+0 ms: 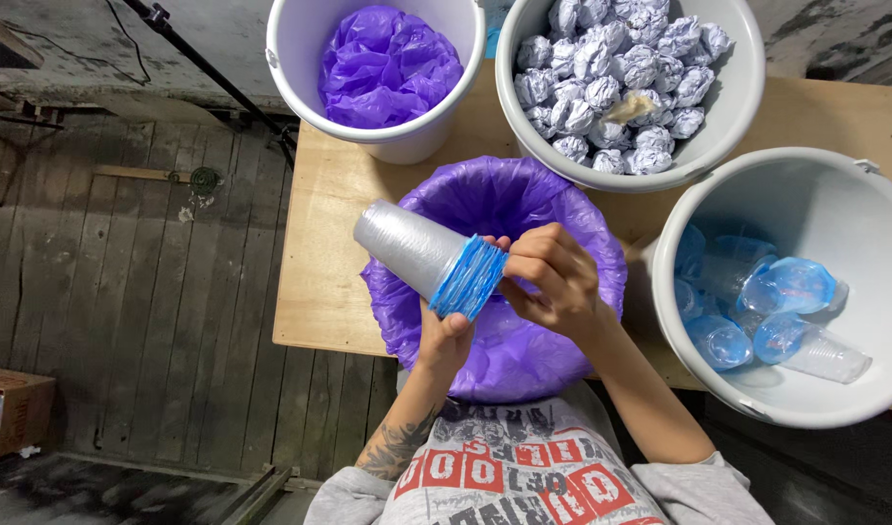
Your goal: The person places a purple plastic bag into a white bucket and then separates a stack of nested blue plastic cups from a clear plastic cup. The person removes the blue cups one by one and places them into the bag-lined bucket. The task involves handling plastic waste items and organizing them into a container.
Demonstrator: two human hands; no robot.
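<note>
With the left hand (444,335) gripping the cup stack (428,258) firmly, the right hand's (553,277) closed fingers (528,262) should probably pinch just one rim above the lined bucket (601,243).

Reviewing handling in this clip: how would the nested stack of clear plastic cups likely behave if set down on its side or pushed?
The stack of cups tapers, so it would probably roll in a curve. Thin clear walls suggest it is light and dents easily. The left hand holds it while the right hand picks at the blue rims, so cups likely separate readily.

A white plastic bucket of crumpled paper balls (616,73) sits at one o'clock. At eleven, another white bucket holds crumpled purple plastic bags (387,63); a brown cardboard box (13,408) lies at eight.
</note>
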